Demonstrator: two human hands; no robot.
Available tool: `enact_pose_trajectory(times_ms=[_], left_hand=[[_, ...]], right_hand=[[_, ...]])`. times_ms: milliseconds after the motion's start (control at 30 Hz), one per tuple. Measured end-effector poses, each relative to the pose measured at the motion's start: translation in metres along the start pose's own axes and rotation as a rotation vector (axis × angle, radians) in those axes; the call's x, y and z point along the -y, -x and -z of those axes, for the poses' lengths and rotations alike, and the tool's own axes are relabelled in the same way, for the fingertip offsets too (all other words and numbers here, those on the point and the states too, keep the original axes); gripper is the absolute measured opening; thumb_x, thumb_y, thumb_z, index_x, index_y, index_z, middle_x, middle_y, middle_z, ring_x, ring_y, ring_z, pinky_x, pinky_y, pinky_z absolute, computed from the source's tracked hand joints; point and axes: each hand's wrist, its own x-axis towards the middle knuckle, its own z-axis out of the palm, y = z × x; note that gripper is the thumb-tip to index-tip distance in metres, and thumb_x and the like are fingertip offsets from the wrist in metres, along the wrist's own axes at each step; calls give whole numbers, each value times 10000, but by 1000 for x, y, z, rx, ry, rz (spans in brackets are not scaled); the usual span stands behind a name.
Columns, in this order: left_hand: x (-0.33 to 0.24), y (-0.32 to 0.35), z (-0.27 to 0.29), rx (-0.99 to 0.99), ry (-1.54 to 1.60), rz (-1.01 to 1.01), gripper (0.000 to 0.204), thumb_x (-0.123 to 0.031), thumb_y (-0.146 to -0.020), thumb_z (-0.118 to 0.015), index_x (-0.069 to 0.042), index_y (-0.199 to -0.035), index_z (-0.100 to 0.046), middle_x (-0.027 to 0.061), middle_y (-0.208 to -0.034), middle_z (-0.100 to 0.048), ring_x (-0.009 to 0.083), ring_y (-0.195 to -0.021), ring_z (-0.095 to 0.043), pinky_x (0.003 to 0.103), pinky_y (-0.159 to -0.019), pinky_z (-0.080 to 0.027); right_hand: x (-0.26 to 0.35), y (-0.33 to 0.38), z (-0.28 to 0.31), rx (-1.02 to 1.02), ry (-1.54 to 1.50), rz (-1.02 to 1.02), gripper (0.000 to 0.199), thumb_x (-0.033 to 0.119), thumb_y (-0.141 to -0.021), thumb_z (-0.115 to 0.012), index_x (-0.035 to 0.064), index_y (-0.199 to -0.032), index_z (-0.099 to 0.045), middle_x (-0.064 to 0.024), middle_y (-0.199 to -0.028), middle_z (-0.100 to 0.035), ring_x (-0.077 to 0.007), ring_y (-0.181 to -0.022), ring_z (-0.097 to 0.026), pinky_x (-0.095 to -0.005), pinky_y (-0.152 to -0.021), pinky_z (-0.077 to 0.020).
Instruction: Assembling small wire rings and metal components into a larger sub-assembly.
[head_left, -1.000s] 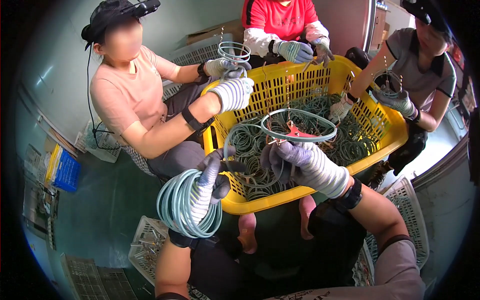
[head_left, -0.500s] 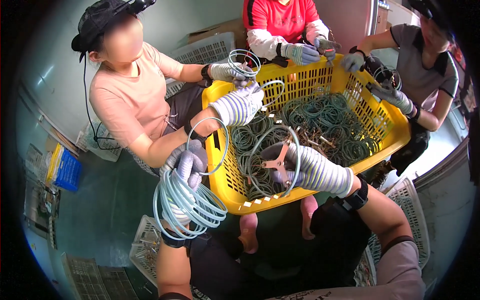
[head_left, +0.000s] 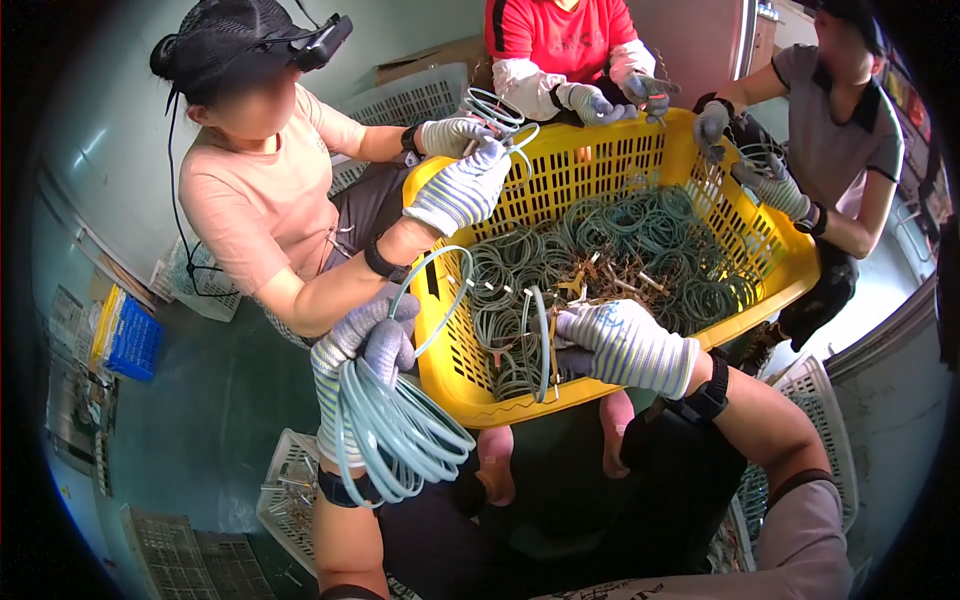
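Note:
My left hand wears a striped grey-and-white glove. Its fingers are closed round a bundle of pale blue-green rings, which hangs down over the wrist; one single ring stands up from the fingers. My right hand, gloved alike, is over the near part of a yellow basket. It pinches a pale ring, seen nearly edge-on, together with a narrow copper-coloured metal piece. Piled in the basket are many rings and copper-coloured three-armed pieces.
A person at the left, gloved hands over the rim, holds rings. Another person's gloved hands are at the far rim, and a third person's at the right. White baskets stand on the floor beside me.
My right hand has turned the ring and metal piece from face-on to nearly edge-on. The bundle in my left hand has shifted slightly right and down. The left person's hands moved slightly left.

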Motion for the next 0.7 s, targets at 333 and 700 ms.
enact_pose_trajectory(times_ms=[333,700], left_hand=[[-18,0,-4,0,59,185,246,-191,-927,-557,25,-1034,-608,-27,-701,-520,25,-527,-355,167,-491,-300],[-10,-2,20,459,349,273,673,-540,-885,-524,47,-1214,-531,40,-781,-638,-18,-407,-328,112,-363,-227]], right_hand=[[7,-6,11,-341,60,182,367,215,-723,-687,119,-1068,-605,-77,-807,-541,-303,-745,-569,-398,-601,-452],[11,-7,18,-113,318,122,227,230,-736,-670,111,-909,-584,-83,-834,-548,-301,-785,-581,-399,-631,-475]])
